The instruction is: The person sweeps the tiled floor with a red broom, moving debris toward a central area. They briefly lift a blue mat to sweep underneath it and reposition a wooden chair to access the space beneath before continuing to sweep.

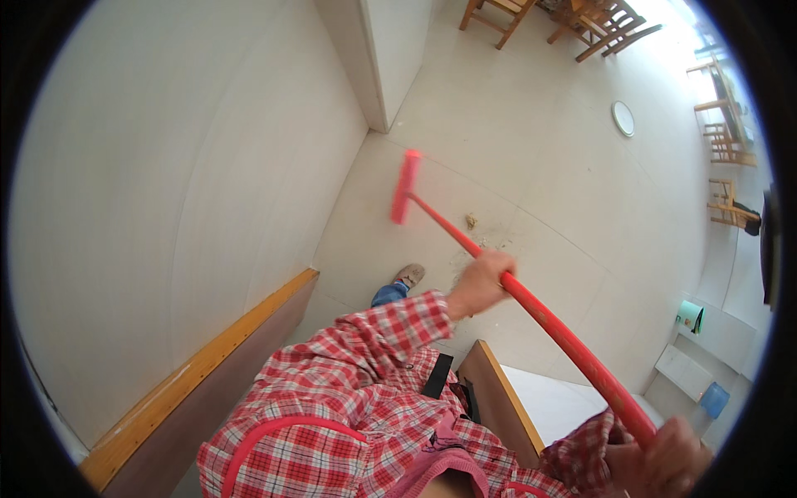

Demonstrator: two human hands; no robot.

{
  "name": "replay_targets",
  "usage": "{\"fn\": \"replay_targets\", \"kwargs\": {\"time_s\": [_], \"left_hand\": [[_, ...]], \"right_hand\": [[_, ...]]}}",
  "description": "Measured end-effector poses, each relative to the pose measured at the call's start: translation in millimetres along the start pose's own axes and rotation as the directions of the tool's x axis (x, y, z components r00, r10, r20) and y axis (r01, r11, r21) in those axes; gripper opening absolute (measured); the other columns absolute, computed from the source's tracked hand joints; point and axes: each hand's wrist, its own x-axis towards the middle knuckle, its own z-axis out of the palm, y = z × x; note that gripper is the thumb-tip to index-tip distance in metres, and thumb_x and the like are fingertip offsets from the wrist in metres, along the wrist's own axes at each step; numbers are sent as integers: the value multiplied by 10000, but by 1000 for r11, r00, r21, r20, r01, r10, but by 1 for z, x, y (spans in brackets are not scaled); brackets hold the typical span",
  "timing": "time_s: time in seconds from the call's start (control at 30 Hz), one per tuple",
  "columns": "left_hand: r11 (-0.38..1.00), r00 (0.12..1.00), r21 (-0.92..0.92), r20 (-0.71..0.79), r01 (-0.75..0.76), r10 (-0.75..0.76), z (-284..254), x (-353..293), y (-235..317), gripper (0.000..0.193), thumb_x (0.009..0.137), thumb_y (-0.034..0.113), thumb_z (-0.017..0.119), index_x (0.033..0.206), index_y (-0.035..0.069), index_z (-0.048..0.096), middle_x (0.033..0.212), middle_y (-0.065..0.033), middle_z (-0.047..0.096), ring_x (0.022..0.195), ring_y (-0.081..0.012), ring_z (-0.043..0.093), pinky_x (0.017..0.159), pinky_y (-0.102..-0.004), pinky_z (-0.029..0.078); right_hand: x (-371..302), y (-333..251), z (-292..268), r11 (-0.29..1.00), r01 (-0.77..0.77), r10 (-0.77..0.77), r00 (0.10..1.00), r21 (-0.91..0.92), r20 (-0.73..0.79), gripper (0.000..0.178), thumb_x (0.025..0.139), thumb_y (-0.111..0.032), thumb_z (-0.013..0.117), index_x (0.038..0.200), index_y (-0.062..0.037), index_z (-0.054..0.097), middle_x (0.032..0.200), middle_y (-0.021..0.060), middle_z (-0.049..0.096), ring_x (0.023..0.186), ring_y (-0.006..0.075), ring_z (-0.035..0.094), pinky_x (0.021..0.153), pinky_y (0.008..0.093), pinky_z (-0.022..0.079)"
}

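Across the view slants a red long-handled broom [564, 336], its handle scuffed along the lower part. The narrow pinkish-red head [405, 187] is at floor level near the left wall and smeared by motion, so its bristles cannot be made out. My left hand [484, 282] wraps round the middle of the handle. Near its upper end, at the lower right, my right hand [668, 461] grips it too, somewhat blurred. On the floor just right of the head lie a small brownish clump [471, 221] and scattered crumbs [491, 242], partly beside my left hand.
A pale wall [207, 166] runs along the left, with a wall corner [378, 120] ahead. Wood-topped low partitions [199, 378] flank me. My shoe [410, 274] is near the debris. Wooden chairs [602, 29] stand at the back; a round white disc [623, 119] lies farther right.
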Motion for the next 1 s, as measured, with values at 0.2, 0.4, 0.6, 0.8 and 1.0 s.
{"fn": "replay_targets", "kwargs": {"time_s": [0.2, 0.4, 0.6, 0.8, 1.0], "left_hand": [[902, 994, 425, 30, 83, -106, -54, 42, -117, 183, 675, 72, 692, 703, 87, 511, 745, -98, 570, 801, -342, 544, 651, -450, 449], [984, 980, 170, 198, -53, 18, 37, 82, -53, 152, 698, 66, 661, 715, 68, 509, 752, -115, 570, 813, -351, 540, 682, -460, 445], [953, 984, 247, 86, -174, 157, 15, 83, -23, 195, 711, 126, 704, 722, 63, 520, 812, -122, 583, 840, -345, 542, 701, -452, 449], [903, 942, 345, 297, -257, 155, 36, 94, -41, 247, 737, 209, 710, 675, 49, 532, 770, -144, 591, 812, -358, 555, 683, -471, 456], [944, 848, 264, 529, -198, 30, 119, 75, 50, 224, 764, 250, 697, 702, 72, 576, 762, -118, 624, 797, -336, 605, 693, -459, 475]], "right_hand": [[-12, 138, 38, 987, -162, 144, 920, -20, -366, 194, 926, -102, 421, 747, -101, 349, 538, -15, 345, 476, 111, 345, 625, 342, 433], [20, 57, 38, 963, 7, -81, 960, -268, -268, 238, 909, -73, 432, 701, -126, 328, 499, -42, 327, 411, 66, 306, 555, 300, 395], [-15, 75, 15, 996, 82, -88, 913, -30, -399, 219, 895, -52, 475, 730, -112, 345, 565, -10, 382, 496, 106, 366, 582, 319, 421], [-55, 159, 11, 971, -144, 3, 802, -189, -598, 172, 953, -83, 505, 810, -80, 410, 641, 33, 480, 647, 153, 541, 845, 458, 486], [-42, 64, -12, 883, -146, -144, 821, -446, -553, 200, 940, -105, 546, 802, -81, 402, 659, 29, 479, 636, 136, 502, 809, 420, 496]]}}
